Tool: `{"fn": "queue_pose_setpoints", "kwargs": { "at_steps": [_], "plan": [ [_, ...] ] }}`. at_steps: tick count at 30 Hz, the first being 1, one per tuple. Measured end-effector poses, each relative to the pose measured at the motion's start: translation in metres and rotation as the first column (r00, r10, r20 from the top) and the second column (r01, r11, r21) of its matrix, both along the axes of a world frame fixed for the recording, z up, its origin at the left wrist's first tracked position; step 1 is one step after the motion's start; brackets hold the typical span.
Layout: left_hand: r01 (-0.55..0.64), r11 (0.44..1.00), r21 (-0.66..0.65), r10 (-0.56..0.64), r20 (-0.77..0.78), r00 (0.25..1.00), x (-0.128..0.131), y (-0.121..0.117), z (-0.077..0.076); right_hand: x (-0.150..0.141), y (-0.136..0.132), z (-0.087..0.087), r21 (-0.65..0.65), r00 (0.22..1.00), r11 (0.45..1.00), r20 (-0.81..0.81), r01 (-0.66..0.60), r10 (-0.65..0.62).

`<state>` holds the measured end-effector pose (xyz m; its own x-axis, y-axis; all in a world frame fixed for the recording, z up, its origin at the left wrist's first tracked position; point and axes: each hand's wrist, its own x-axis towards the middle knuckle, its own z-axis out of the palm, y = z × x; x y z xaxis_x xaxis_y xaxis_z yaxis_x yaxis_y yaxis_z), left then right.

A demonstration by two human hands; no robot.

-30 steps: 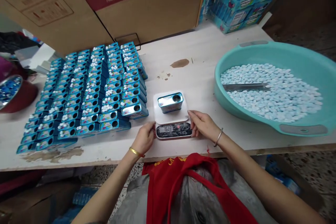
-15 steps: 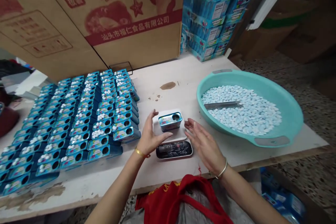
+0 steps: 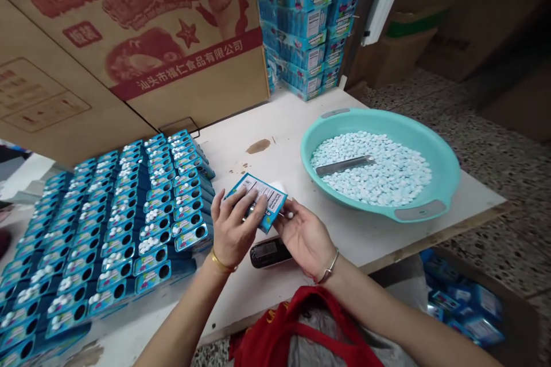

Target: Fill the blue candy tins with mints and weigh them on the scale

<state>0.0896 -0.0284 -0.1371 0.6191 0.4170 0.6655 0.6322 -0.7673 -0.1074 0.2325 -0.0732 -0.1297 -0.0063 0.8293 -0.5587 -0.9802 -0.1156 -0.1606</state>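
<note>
Work beside the teal basin [image 3: 443,160]; hold the right hand [image 3: 307,238] palm up and loosely cupped; with the left hand [image 3: 233,234] clamped, over the scale [image 3: 267,253], on the tilted tin [image 3: 272,202], tip slowly without dropping the loose white candy [image 3: 290,215]

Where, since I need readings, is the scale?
Lower centre in the head view, between left hand and right hand, the scale sits partly behind the blue tin.
</note>
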Motion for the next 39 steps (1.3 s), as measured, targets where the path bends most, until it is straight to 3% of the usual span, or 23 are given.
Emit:
{"fn": "queue_pose_setpoints", "kwargs": {
  "at_steps": [6,10,14,17,20,23,25,26,29,30,31,33,35,37,39],
  "plan": [
    [-0.028,0.99,-0.139,0.034,0.035,0.999,-0.006,-0.002,-0.014,-0.002,0.001,-0.004,0.034,1.0,0.999,0.003,0.006,-0.006],
    [-0.032,0.933,-0.358,0.088,0.141,0.986,-0.002,-0.004,-0.022,0.003,0.0,-0.009,0.077,0.999,0.997,0.041,0.022,-0.025],
    [0.103,0.781,-0.616,0.155,0.351,0.923,0.004,-0.003,-0.034,0.012,-0.006,-0.018,0.006,0.996,1.0,0.082,0.016,-0.017],
    [0.289,0.593,-0.752,0.225,0.499,0.837,0.007,0.001,-0.047,0.022,-0.014,-0.025,-0.049,0.991,0.999,0.137,0.011,-0.004],
    [0.382,0.425,-0.821,0.313,0.529,0.789,0.009,0.009,-0.059,0.032,-0.022,-0.032,-0.062,0.983,0.998,0.178,-0.032,0.042],
    [0.412,0.358,-0.838,0.355,0.53,0.77,0.008,0.017,-0.067,0.039,-0.03,-0.038,-0.047,0.977,0.994,0.182,-0.102,0.109],
    [0.383,0.403,-0.832,0.323,0.52,0.791,0.004,0.018,-0.067,0.041,-0.035,-0.042,-0.036,0.973,0.989,0.174,-0.145,0.149],
    [0.337,0.473,-0.814,0.293,0.506,0.811,0.002,0.017,-0.064,0.041,-0.038,-0.043,-0.036,0.972,0.986,0.168,-0.162,0.166],
    [0.097,0.784,-0.613,0.235,0.438,0.868,-0.003,-0.002,-0.048,0.04,-0.046,-0.045,-0.065,0.969,0.979,0.142,-0.194,0.202],
    [0.047,0.849,-0.526,0.202,0.405,0.892,-0.001,-0.013,-0.042,0.04,-0.049,-0.045,-0.077,0.968,0.976,0.133,-0.206,0.214],
    [0.041,0.88,-0.473,0.147,0.355,0.923,0.002,-0.025,-0.036,0.039,-0.053,-0.045,-0.084,0.966,0.973,0.127,-0.217,0.226],
    [0.131,0.858,-0.496,-0.026,0.212,0.977,0.013,-0.049,-0.029,0.038,-0.06,-0.046,-0.086,0.959,0.967,0.129,-0.241,0.251],
    [0.199,0.772,-0.604,-0.194,0.075,0.978,0.029,-0.068,-0.029,0.038,-0.068,-0.048,-0.08,0.948,0.959,0.145,-0.273,0.282],
    [0.179,0.721,-0.669,-0.254,-0.015,0.967,0.044,-0.08,-0.035,0.04,-0.078,-0.052,-0.087,0.932,0.945,0.158,-0.316,0.326],
    [0.146,0.71,-0.689,-0.274,-0.08,0.958,0.055,-0.086,-0.042,0.044,-0.087,-0.055,-0.106,0.913,0.925,0.152,-0.365,0.378]
  ]
}}
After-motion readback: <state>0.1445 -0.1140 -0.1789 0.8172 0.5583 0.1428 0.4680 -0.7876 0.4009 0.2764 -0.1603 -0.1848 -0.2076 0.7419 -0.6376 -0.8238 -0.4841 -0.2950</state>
